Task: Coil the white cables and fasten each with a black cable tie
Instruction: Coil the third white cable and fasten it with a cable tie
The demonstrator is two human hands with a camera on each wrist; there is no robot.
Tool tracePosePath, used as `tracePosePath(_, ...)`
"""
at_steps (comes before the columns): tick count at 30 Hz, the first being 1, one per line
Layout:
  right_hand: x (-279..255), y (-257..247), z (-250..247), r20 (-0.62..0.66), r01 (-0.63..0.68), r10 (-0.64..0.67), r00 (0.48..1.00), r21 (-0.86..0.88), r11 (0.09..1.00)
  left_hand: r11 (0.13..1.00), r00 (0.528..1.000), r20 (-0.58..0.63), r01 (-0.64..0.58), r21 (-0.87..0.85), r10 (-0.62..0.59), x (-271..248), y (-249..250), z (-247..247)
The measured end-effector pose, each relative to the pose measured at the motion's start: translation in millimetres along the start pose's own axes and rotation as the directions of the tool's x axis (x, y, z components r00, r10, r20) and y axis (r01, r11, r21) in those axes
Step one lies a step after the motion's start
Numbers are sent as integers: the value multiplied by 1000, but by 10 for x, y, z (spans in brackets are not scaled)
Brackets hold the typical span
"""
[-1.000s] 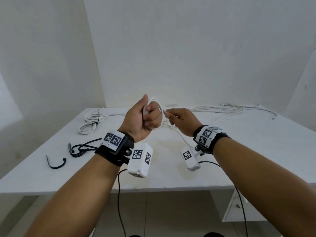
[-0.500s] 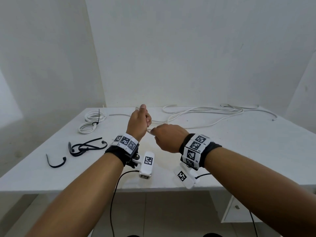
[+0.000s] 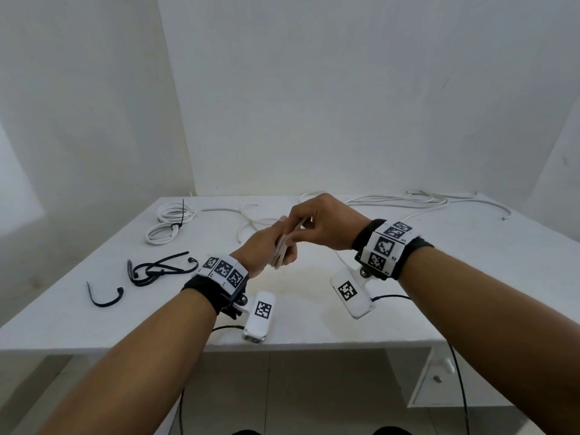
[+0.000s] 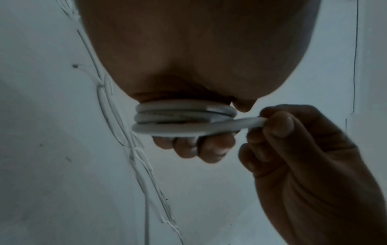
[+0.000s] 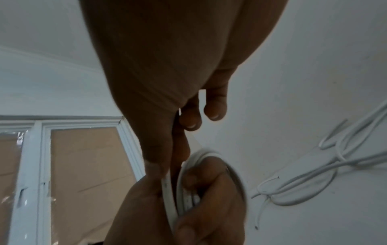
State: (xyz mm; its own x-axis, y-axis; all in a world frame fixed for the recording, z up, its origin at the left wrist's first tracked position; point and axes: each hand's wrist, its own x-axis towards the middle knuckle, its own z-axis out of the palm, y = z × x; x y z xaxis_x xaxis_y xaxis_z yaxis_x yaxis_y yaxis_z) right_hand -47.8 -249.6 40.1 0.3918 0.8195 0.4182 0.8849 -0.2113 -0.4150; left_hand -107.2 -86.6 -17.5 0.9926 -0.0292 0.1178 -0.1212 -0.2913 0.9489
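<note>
My left hand (image 3: 276,249) holds a small coil of white cable (image 4: 184,120) above the middle of the white table (image 3: 470,277); three turns of it lie stacked across the fingers. My right hand (image 3: 309,229) pinches the cable's strand (image 4: 249,123) just beside the coil, between thumb and forefinger, and lays it against the turns. In the right wrist view the coil (image 5: 188,179) shows edge-on inside my left hand's fingers (image 5: 201,180). Loose black cable ties (image 3: 160,270) lie on the table to the left of my left wrist.
Two coiled white cables fastened with black ties (image 3: 171,222) lie at the back left. Loose white cables (image 3: 417,200) sprawl along the back right, and another loose strand (image 3: 248,219) lies behind my hands. A single curved black tie (image 3: 105,296) lies near the left front edge.
My hands have come down from chest height toward the table. My right hand swung over and past the left, bringing the strand round the coil.
</note>
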Motion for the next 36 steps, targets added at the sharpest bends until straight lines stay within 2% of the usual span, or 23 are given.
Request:
tracePosePath(2,-4,-25,4,-42,13,-9,999,104,995,997,997,70,-19,-79,24,1,64,29)
tracePosePath(7,37,-86,-82,-171,53,-22,985,181,982,954,987,154,6,-300,42,-59,235,66)
tracePosePath(9,44,-57,-98,-228,80,-31,973,206,975,953,986,148,-27,-301,75,-71,286,63)
tracePosePath(12,28,8,-55,-300,157,-108,948,143,977,954,983,145,-69,-291,115,-105,317,39)
tracePosePath(16,-57,62,17,-379,163,-75,922,204,965,958,981,168,-41,-283,92,-162,378,65)
tracePosePath(20,-167,80,159,-462,174,-32,886,268,948,936,991,117,-18,-350,63,-162,418,86)
tracePosePath(24,-256,150,191,-405,129,-18,914,248,960,915,993,111,6,-404,42,-133,397,116)
tracePosePath(28,-264,151,164,-338,55,54,940,304,951,919,998,65,33,-394,-8,-119,377,151)
tracePosePath(31,-245,192,193,-377,32,75,923,270,962,939,999,-5,47,-341,-52,-84,399,181)
tracePosePath(34,-215,244,311,-484,8,104,869,224,975,981,976,-196,55,-186,-92,-7,455,196)
tracePosePath(36,-178,245,378,-546,32,80,834,193,981,997,935,-347,66,-42,-76,38,469,165)
